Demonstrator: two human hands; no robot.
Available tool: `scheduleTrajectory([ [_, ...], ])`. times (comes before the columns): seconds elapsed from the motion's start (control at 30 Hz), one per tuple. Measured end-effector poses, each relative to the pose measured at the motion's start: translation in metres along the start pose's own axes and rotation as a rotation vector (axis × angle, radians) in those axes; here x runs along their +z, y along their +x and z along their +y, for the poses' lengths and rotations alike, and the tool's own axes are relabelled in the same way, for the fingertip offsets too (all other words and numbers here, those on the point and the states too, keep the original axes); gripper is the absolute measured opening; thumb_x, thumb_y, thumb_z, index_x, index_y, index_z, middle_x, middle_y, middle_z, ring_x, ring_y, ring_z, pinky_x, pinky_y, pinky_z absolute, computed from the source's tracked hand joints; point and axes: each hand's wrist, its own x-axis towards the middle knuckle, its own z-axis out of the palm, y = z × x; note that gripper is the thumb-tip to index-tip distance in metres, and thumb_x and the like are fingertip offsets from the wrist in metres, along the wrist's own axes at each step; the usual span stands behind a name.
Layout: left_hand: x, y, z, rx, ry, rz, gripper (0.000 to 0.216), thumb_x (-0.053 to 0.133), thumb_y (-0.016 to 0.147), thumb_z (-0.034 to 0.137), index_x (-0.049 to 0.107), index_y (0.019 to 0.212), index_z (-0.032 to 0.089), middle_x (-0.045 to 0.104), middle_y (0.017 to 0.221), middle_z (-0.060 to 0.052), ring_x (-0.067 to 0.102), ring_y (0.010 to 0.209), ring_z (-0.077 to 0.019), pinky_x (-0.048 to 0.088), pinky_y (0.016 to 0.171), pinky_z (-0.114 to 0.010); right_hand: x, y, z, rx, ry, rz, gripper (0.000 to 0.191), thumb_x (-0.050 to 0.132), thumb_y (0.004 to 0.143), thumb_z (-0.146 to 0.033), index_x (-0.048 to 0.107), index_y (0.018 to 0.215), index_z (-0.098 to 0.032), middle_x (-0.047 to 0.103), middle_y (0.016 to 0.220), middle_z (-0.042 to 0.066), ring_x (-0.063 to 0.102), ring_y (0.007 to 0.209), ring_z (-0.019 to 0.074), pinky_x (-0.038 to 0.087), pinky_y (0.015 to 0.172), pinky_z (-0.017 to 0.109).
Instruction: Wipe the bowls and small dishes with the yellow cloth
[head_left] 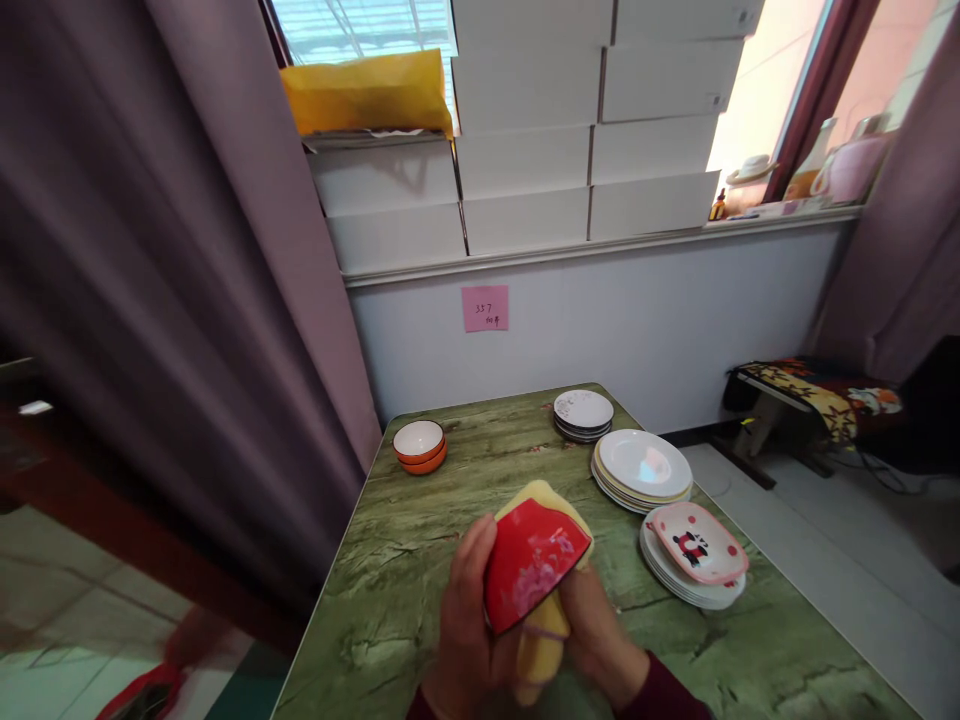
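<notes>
Above the near part of the table, my left hand [466, 610] is closed around a red bowl [534, 560] with a pink flower pattern. The bowl is tipped on its side, its outer wall facing up toward me. A pale yellow cloth [543, 645] hangs below the bowl's dark rim and also shows behind its far edge. My right hand [604, 635] is at the bowl's right side, wrapped in the cloth and pressing it against the bowl. Most of its fingers are hidden behind the bowl and cloth.
Two stacked orange bowls [420, 450] stand at the back left of the green table [375, 590]. Along the right edge are small patterned plates [583, 412], larger white plates [645, 465], and a pink cartoon dish [701, 545] on white plates. White boxes [525, 165] line the windowsill.
</notes>
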Motion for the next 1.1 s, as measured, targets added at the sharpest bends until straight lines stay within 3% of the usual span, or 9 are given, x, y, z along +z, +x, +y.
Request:
scheduleTrajectory([
  [0.1, 0.002, 0.007, 0.002, -0.023, 0.082, -0.073, 0.064, 0.064, 0.085, 0.03, 0.047, 0.146, 0.021, 0.05, 0.15, -0.017, 0.046, 0.14, -0.0358, 0.04, 0.113, -0.051, -0.021, 0.017, -0.009, -0.22, -0.297, 0.152, 0.032, 0.064, 0.085, -0.041, 0.072, 0.1, -0.015, 0.078, 0.092, 0.012, 0.073, 0.077, 0.0262, 0.061, 0.068, 0.036],
  [0.2, 0.009, 0.008, 0.007, -0.246, 0.079, -0.218, 0.07, 0.061, 0.085, 0.027, 0.037, 0.151, 0.021, 0.054, 0.147, -0.017, 0.057, 0.129, -0.0325, 0.05, 0.103, -0.049, -0.045, 0.029, -0.022, -0.417, -0.51, 0.214, 0.031, 0.068, 0.078, -0.03, 0.072, 0.106, -0.018, 0.077, 0.1, 0.01, 0.072, 0.087, 0.0272, 0.06, 0.08, 0.038],
  [0.3, 0.022, 0.005, 0.015, -0.522, 0.019, -0.268, 0.08, 0.065, 0.082, 0.032, 0.032, 0.153, 0.019, 0.062, 0.137, -0.018, 0.07, 0.103, -0.0305, 0.056, 0.089, -0.047, -0.058, 0.03, -0.033, -0.729, -0.873, 0.163, 0.04, 0.062, 0.084, -0.023, 0.067, 0.123, -0.022, 0.072, 0.12, 0.011, 0.068, 0.109, 0.0282, 0.054, 0.096, 0.042],
  [0.37, 0.032, 0.001, 0.018, -0.608, 0.016, -0.228, 0.081, 0.068, 0.077, 0.032, 0.036, 0.151, 0.017, 0.064, 0.134, -0.019, 0.069, 0.106, -0.0336, 0.054, 0.092, -0.049, -0.059, 0.026, -0.036, -0.874, -1.061, 0.114, 0.043, 0.057, 0.088, -0.02, 0.064, 0.13, -0.024, 0.07, 0.126, 0.01, 0.067, 0.115, 0.0277, 0.053, 0.1, 0.042],
  [0.63, 0.037, -0.001, 0.012, -0.584, -0.069, -0.105, 0.082, 0.054, 0.063, 0.005, 0.043, 0.143, 0.018, 0.06, 0.142, -0.015, 0.057, 0.129, -0.0307, 0.047, 0.105, -0.046, -0.048, 0.016, -0.04, -0.969, -1.124, 0.096, 0.049, 0.056, 0.088, -0.017, 0.059, 0.136, -0.024, 0.069, 0.127, 0.011, 0.067, 0.115, 0.0265, 0.052, 0.101, 0.04],
  [0.73, 0.035, -0.001, 0.012, -0.612, -0.177, -0.068, 0.072, 0.055, 0.072, 0.013, 0.044, 0.143, 0.02, 0.071, 0.123, -0.011, 0.072, 0.098, -0.0277, 0.058, 0.085, -0.042, -0.043, 0.02, -0.04, -0.882, -0.963, 0.131, 0.047, 0.059, 0.084, -0.018, 0.061, 0.131, -0.021, 0.071, 0.122, 0.011, 0.068, 0.111, 0.0265, 0.054, 0.098, 0.04],
  [0.83, 0.038, -0.002, 0.013, -0.659, -0.311, -0.003, 0.062, 0.052, 0.085, 0.027, 0.039, 0.145, 0.022, 0.074, 0.114, -0.009, 0.072, 0.076, -0.0238, 0.06, 0.069, -0.039, -0.035, 0.023, -0.033, -0.603, -0.692, 0.225, 0.04, 0.066, 0.079, -0.026, 0.066, 0.119, -0.02, 0.075, 0.109, 0.011, 0.072, 0.095, 0.0266, 0.059, 0.085, 0.038],
  [0.97, 0.039, -0.003, 0.014, -0.627, -0.324, 0.046, 0.056, 0.058, 0.086, 0.036, 0.049, 0.14, 0.022, 0.065, 0.135, -0.011, 0.062, 0.122, -0.0282, 0.054, 0.097, -0.039, -0.024, 0.019, -0.018, -0.19, -0.242, 0.214, 0.034, 0.072, 0.076, -0.042, 0.069, 0.1, -0.019, 0.077, 0.091, 0.008, 0.072, 0.077, 0.0264, 0.061, 0.066, 0.035],
  [1.1, 0.036, -0.006, 0.008, -0.653, -0.329, 0.028, 0.056, 0.058, 0.088, 0.039, 0.05, 0.141, 0.022, 0.059, 0.144, -0.011, 0.052, 0.135, -0.0287, 0.047, 0.108, -0.04, -0.016, 0.009, -0.009, 0.013, 0.0, 0.169, 0.042, 0.075, 0.075, -0.049, 0.068, 0.104, -0.019, 0.077, 0.093, 0.008, 0.072, 0.079, 0.0272, 0.06, 0.061, 0.035],
])
